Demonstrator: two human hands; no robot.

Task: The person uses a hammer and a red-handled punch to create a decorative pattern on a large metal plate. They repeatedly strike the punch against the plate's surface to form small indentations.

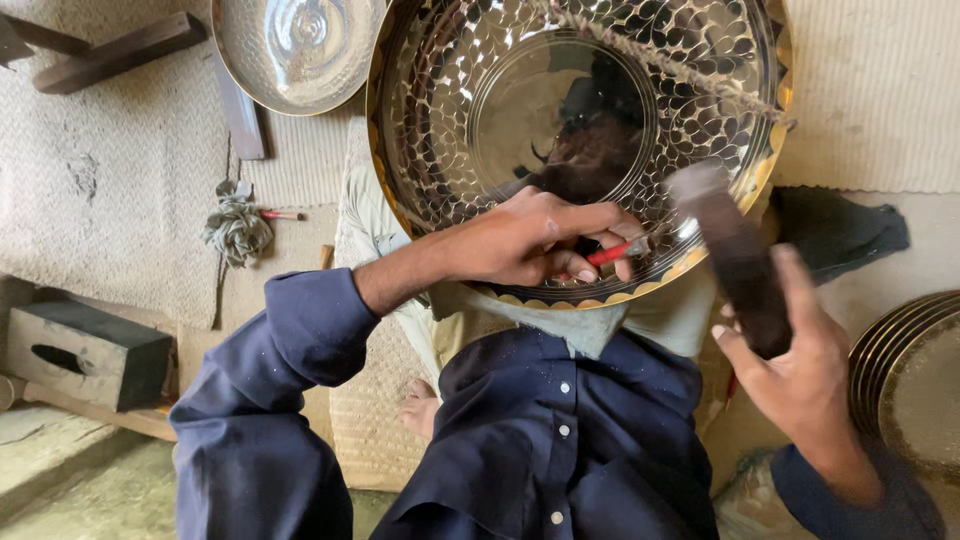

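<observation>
I am mid-chasing on the brass tray (480,110) propped over my lap, left hand (520,240) pinching the red punch (612,252) at its scalloped rim, right hand (800,370) gripping the blurred mallet (735,255), so the next strike needs a squarely held punch.

The left hand (535,240) reaches forward from a dark blue sleeve, knuckles up, fingers pinched closed near the tips. The right hand (795,365) is raised at the side, palm inward, fingers wrapped tight, slightly blurred.
</observation>
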